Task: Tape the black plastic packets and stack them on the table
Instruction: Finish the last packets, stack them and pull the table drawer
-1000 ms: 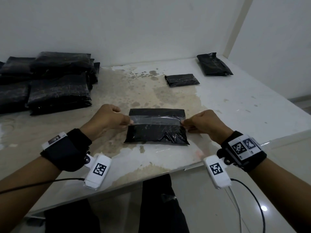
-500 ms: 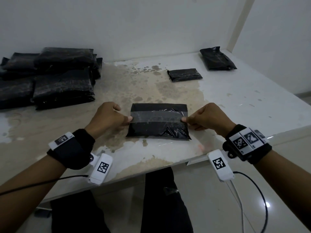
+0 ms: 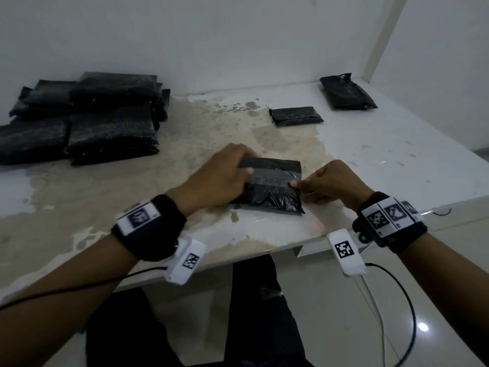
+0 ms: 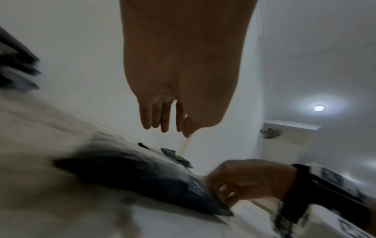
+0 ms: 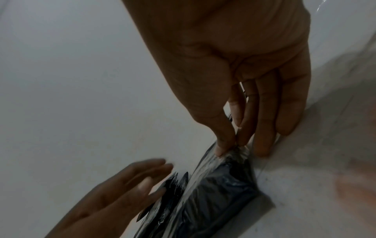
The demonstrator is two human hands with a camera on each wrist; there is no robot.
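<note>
**Tape strip held at one end, flat hand over the packet**

A black plastic packet [image 3: 272,192] lies flat on the stained white bench [image 3: 397,154], at the centre of the head view, close to the bench's near edge. A strip of clear tape [image 3: 272,177] runs across its top from side to side.

The right hand [image 3: 332,182] sits at the packet's right edge. In the right wrist view its thumb and forefinger pinch the end of the tape [image 5: 234,153] where it leaves the packet [image 5: 215,193], with the other fingers extended beside it down to the bench.

The left hand [image 3: 225,172] reaches over the packet's left part, its fingers stretched out and close together, holding nothing. The left wrist view shows the fingers [image 4: 154,116] straight, above the blurred packet [image 4: 142,180]; whether they touch the packet or the tape cannot be told.

In the upper left of the head view, a pile of black packets [image 3: 87,117] stands stacked against the wall. Toward the upper right, a small folded packet [image 3: 296,116] lies alone, and a larger crumpled packet [image 3: 346,92] rests further back near the bench's far corner, well apart from the hands.
</note>
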